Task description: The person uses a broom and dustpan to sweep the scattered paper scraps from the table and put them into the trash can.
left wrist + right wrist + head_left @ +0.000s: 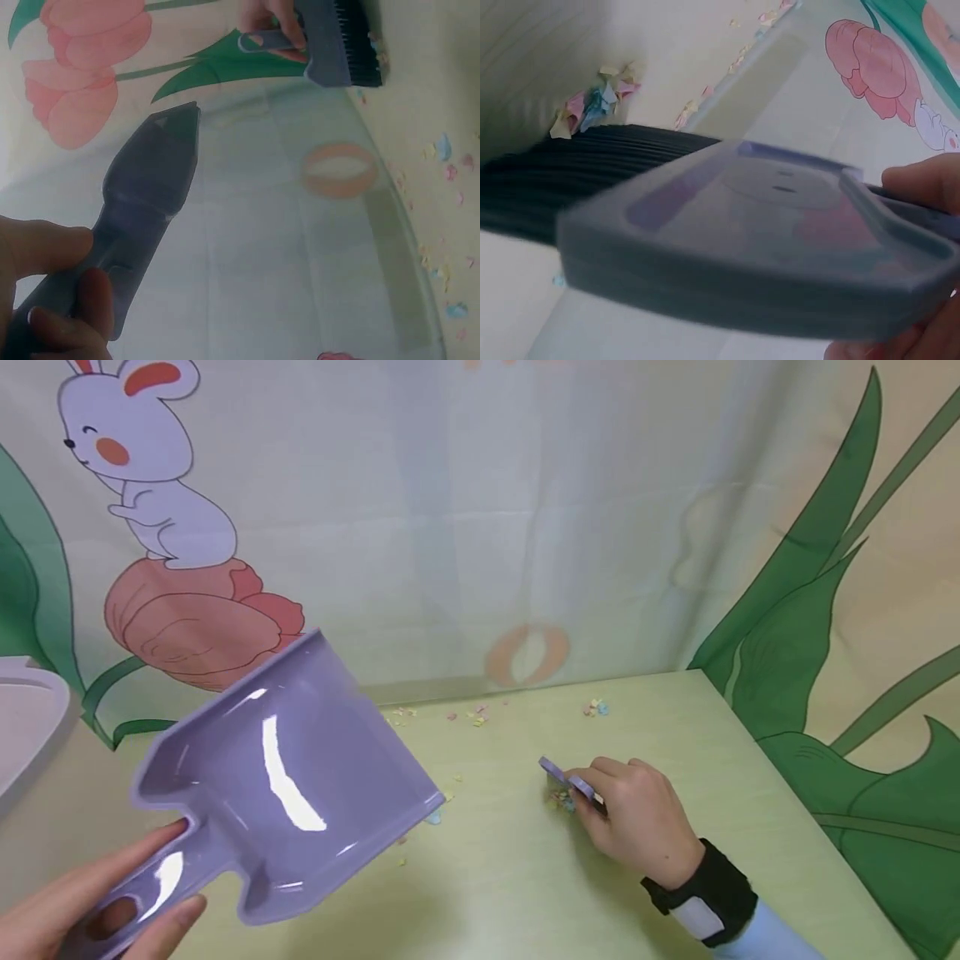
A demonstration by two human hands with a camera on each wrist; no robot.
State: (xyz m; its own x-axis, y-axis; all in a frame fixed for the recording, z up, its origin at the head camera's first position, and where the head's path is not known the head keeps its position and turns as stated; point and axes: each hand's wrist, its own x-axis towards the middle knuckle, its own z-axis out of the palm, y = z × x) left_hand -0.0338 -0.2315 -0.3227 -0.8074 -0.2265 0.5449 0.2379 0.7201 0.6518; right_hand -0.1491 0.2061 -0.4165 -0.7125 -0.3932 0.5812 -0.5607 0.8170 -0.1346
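Note:
My left hand point(56, 897) grips the handle of a light purple dustpan point(352, 752), its hollow side facing me. The pan is raised over the left part of the table and tilted. In the left wrist view the dustpan point(146, 169) shows edge-on, with thumb and fingers round its handle. Further right, my right hand point(637, 814) holds a small purple hand brush point(582, 787) low over the table. Its black bristles point(600, 161) are right at a small heap of coloured paper scraps point(596, 105).
More paper scraps point(597, 707) lie along the back of the pale green table point(675, 718), and a few near the dustpan. A printed curtain point(465, 527) hangs behind the table's back edge. At the far left stands a white object with a rounded rim point(63, 702).

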